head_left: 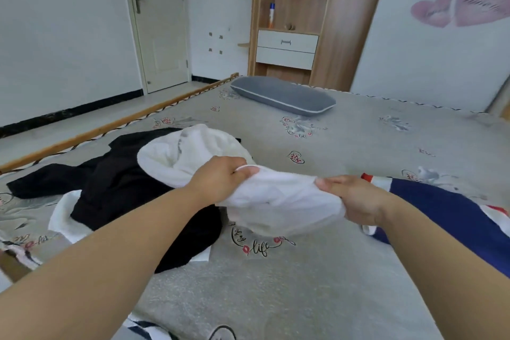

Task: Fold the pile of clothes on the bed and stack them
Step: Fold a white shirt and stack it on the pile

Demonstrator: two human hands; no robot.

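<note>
Bed (345, 146) fills most of the view, grey printed cover with small heart and flower motifs and script lettering. Grey pillow (283, 94) lies at the far end. Wooden bed rail (116, 123) runs along the left edge, pale floor beyond it. White walls, cream door (158, 19) far left, wooden shelf unit (292, 14) with two white drawers behind the pillow, pink heart decals (463, 5) on the right wall.

Pile of clothes sits left of centre on the bed: black garment (118, 188) sprawled out, fluffy white garment (190, 154) bunched on top of it, more white fabric showing under the black at the near left. Navy garment (447, 210) with red and white trim lies on the bed at right, partly behind my right forearm.

Both my arms reach forward, bare, hands raised over the bed. Thin white garment (278, 199) is stretched between them and sags below, off the cover. My left hand (220, 179) grips its left end, fingers curled round the bunched edge. My right hand (356, 199) holds the right end, thumb and fingers pinching the fabric, knuckles toward the camera.
</note>
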